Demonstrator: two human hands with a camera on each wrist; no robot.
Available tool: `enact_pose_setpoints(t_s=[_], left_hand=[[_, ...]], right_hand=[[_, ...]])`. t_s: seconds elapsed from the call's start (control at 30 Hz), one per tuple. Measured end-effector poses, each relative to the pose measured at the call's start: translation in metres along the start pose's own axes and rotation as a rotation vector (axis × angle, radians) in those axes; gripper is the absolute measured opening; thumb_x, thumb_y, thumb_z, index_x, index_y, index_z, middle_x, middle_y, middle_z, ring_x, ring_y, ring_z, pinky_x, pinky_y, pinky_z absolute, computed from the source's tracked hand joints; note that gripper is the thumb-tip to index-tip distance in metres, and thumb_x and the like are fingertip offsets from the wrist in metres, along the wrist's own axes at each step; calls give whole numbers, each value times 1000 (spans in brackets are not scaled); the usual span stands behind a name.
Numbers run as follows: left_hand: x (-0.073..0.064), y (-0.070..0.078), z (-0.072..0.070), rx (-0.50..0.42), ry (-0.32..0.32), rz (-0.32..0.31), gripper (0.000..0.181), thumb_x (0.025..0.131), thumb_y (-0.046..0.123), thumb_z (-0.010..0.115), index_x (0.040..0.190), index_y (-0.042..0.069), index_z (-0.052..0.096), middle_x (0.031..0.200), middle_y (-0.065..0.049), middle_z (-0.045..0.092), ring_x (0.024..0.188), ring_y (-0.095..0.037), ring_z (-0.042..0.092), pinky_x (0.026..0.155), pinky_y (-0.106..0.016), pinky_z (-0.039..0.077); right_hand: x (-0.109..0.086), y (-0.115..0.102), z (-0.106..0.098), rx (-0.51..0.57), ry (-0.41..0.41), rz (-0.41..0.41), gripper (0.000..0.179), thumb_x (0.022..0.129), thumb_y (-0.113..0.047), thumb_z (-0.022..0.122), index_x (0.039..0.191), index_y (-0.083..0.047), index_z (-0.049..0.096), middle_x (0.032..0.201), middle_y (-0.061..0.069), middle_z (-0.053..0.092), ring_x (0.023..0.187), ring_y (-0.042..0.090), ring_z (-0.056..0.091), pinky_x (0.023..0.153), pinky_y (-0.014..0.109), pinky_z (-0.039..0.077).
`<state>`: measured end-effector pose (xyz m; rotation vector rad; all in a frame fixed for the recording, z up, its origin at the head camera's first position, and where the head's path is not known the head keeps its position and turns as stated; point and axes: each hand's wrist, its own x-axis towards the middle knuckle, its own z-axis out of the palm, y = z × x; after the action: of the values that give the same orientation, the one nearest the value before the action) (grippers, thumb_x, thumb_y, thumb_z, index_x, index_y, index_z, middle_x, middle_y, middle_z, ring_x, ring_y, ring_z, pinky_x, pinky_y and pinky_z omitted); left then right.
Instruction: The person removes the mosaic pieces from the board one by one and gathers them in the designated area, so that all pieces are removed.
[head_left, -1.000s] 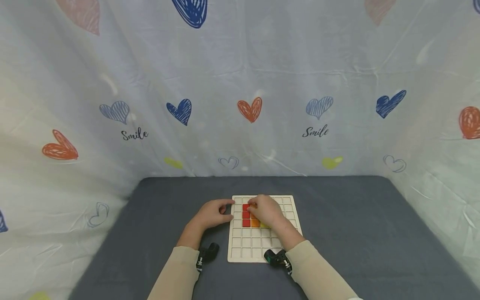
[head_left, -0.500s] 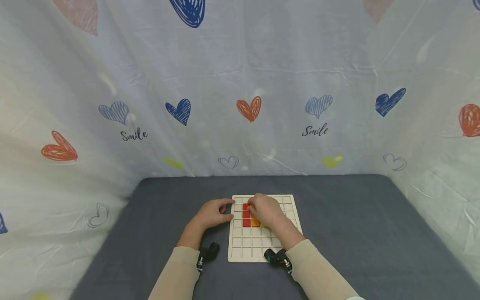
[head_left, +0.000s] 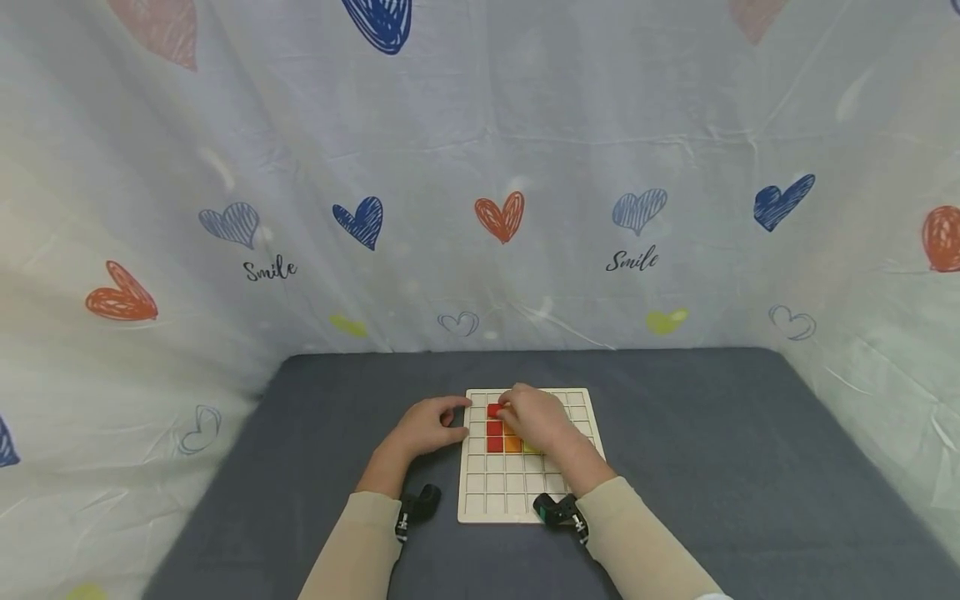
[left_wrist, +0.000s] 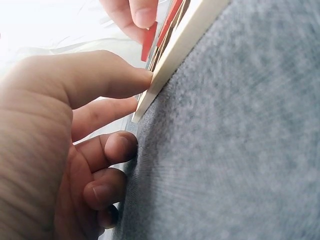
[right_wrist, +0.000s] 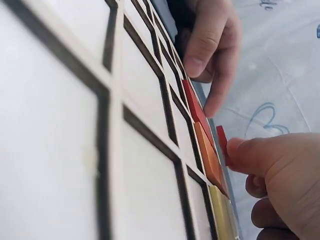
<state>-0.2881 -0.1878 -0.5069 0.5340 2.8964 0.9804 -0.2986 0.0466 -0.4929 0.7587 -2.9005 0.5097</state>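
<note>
A pale wooden board (head_left: 487,502) with a raised grid lies on the table. Red tiles (head_left: 495,428), an orange tile (head_left: 513,444) and a yellow-green tile (head_left: 531,448) sit in its cells. My right hand (head_left: 538,417) pinches a thin red tile (right_wrist: 222,141) between thumb and finger; in both wrist views that tile stands up from the board. The hand hides some cells behind it. My left hand (head_left: 423,427) touches the board's left edge with thumb (left_wrist: 120,80) and index fingertip, its other fingers loosely bent beside the edge.
A dark grey cloth (head_left: 675,467) covers the table around the board. Behind and at both sides hangs a pale curtain (head_left: 562,108) printed with hearts. A black wrist camera (head_left: 420,504) sits at the left cuff, another wrist camera (head_left: 555,508) over the board's near right corner.
The right hand has risen slightly, and the red tile at its fingertips now sits a little higher than before. The left hand stays at the board's edge.
</note>
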Motion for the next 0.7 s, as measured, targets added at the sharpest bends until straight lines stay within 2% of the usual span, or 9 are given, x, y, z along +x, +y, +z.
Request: enact_pose_setpoints(t_s=[0.4, 0.7], left_hand=[[-1, 2, -2, -1, -10, -1, 46, 89, 27, 77, 133, 15, 69, 68, 4, 47, 58, -11, 40, 59, -31, 34], [-1, 0, -1, 20, -12, 17, 46, 90, 27, 78, 134, 16, 69, 65, 5, 46, 56, -10, 38, 59, -30, 34]], right_hand=[[-8, 10, -30, 86, 4, -27, 25, 100, -32, 69, 118, -15, 75, 88, -8, 54, 74, 12, 50, 70, 32, 45], [-17, 24, -51, 144, 67, -21, 25, 100, -30, 70, 119, -14, 74, 93, -6, 58, 80, 14, 53, 73, 36, 48]])
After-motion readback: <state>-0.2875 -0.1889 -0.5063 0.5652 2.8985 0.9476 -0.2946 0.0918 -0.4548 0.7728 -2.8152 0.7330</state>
